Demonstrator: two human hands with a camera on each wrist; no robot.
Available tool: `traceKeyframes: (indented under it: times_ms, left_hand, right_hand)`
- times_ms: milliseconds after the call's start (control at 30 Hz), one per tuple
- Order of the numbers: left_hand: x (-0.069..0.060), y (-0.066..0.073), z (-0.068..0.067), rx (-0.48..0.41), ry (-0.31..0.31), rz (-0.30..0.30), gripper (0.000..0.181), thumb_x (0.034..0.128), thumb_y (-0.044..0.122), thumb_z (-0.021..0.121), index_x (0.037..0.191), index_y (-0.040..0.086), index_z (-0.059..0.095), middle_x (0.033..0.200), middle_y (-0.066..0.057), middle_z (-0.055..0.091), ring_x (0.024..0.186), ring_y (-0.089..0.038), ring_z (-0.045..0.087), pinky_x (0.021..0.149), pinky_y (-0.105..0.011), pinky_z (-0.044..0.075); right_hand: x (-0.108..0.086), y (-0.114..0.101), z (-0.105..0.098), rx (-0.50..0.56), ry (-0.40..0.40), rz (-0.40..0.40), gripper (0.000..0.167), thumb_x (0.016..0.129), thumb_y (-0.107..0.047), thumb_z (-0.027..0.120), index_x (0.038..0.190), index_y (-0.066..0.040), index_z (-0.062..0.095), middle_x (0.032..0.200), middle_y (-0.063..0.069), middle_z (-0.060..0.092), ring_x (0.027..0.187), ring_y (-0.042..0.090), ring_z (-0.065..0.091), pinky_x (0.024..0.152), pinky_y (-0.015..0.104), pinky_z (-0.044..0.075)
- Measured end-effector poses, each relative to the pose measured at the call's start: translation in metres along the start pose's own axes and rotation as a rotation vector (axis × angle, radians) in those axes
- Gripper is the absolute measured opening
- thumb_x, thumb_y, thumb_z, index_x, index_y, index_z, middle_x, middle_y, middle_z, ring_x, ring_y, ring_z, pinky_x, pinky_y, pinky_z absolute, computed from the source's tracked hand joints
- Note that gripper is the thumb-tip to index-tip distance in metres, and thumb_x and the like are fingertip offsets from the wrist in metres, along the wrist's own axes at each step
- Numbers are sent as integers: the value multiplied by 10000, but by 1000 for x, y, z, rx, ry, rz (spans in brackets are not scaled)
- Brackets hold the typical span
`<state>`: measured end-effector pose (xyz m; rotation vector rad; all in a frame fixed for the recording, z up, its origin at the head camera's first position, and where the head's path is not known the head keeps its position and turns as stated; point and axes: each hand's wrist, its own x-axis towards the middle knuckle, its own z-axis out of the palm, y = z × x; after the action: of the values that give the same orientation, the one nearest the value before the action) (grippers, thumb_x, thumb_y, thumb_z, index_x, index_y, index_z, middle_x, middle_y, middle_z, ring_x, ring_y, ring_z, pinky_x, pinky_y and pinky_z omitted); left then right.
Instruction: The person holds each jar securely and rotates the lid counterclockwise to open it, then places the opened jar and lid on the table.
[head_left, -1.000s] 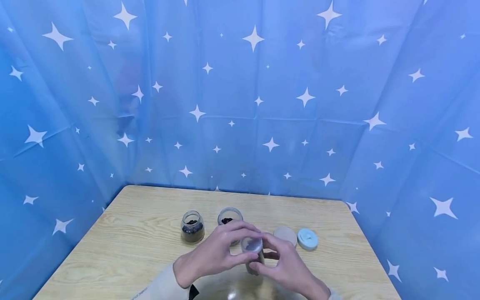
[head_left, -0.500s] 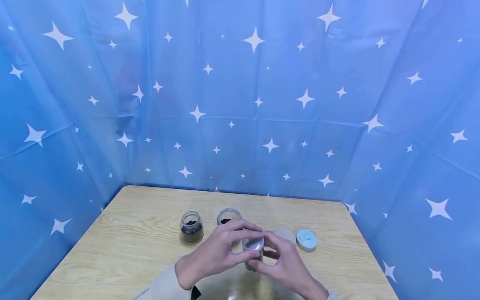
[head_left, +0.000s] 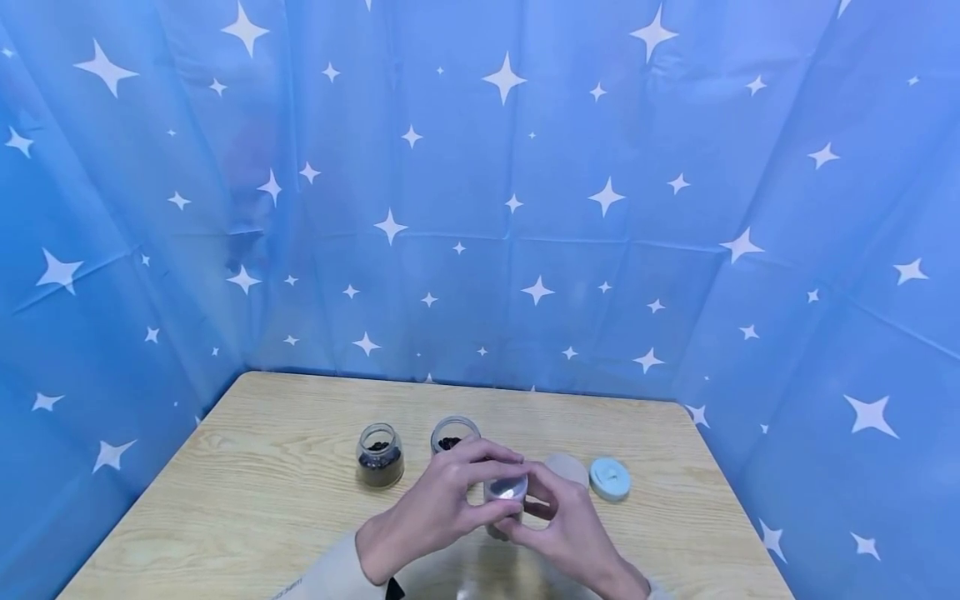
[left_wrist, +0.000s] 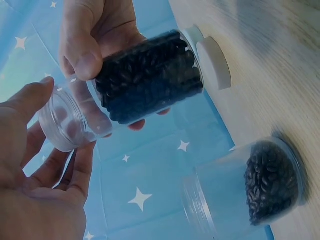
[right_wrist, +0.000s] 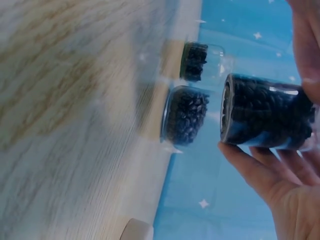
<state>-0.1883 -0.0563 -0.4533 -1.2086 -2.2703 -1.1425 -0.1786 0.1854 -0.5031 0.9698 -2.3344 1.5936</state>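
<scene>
In front of the person, both hands hold a clear jar [left_wrist: 150, 75] of shiny dark beans. Its upright body is gripped by the right hand [head_left: 562, 525], thumb on one side and fingers on the other. The left hand [head_left: 427, 504] comes over from the left, its thumb and fingers round the jar's clear top [left_wrist: 65, 117], which looks like a see-through lid. The jar's base shows in the right wrist view and seems raised off the table. A shorter, wider jar [left_wrist: 272, 185] with beans stands near the left hand.
On the wood-grain table [head_left: 225, 500] stand two uncovered bean jars, a left one [head_left: 380, 458] and a right one [head_left: 453, 433] partly behind the left hand. A pale lid [head_left: 566, 468] and a light blue lid [head_left: 610, 479] lie right. A starry blue curtain [head_left: 480, 208] surrounds the table.
The hands keep their grip on the jar and its top with barely any movement. The head view has shifted slightly, so the table things sit a little further left.
</scene>
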Motion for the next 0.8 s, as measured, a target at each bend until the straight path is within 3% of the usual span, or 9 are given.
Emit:
traceKeyframes:
  times_ms: [367,600,800]
  left_hand:
    - [-1,3,9,-17,68,-41,347,1002,227,945,1331,143,880,1377,-5,829,1270,-176,774,1036,-276,671]
    - [0,5,13,40,115,-36,357,966,208,973,1312,166,892,1379,-6,839,1248,-186,776,1003,-320,671]
    - [2,6,15,62,127,-78,357,976,256,965,1321,196,893,1385,7,841,1267,-188,767,1023,-352,657]
  right_hand:
    - [-3,1,5,-58,58,-12,548,977,-94,951,1459,-231,730,1276,-7,896,1210,103,837,910,304,718]
    - [-2,2,9,-65,102,-32,559,954,-63,963,1438,-226,737,1280,14,895,1193,125,852,939,339,723]
    - [0,-2,13,-122,155,-34,590,920,-37,979,1429,-226,749,1255,-15,899,1163,120,860,935,305,716]
